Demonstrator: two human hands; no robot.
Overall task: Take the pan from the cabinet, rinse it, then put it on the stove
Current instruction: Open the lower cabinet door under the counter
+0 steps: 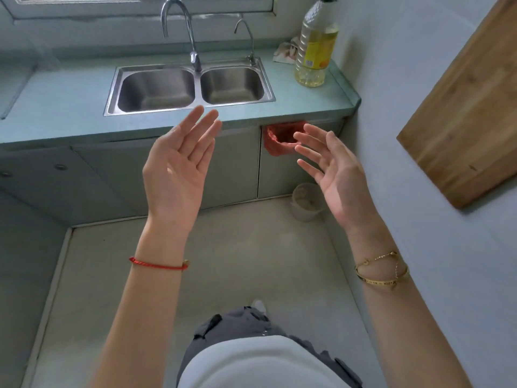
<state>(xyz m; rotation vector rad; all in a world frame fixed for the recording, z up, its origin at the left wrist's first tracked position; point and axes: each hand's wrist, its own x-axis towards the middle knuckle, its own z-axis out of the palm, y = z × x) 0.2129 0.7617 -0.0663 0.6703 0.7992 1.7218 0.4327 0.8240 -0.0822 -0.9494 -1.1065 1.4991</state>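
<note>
My left hand (177,166) is raised in front of me, palm up, fingers straight, holding nothing. My right hand (333,175) is raised beside it, palm facing left, fingers spread and empty. Both hover in front of the closed grey cabinet doors (235,163) under the counter. A steel double sink (190,88) sits in the pale green counter, with a tall curved faucet (179,29) behind it. Both basins are empty. No pan and no stove are in view.
A large bottle of yellow oil (314,49) stands at the counter's right end, a crumpled cloth (285,50) behind it. A red bag (279,137) hangs under the counter edge. A small white bucket (305,203) sits on the floor. A wooden board (464,113) hangs on the right wall.
</note>
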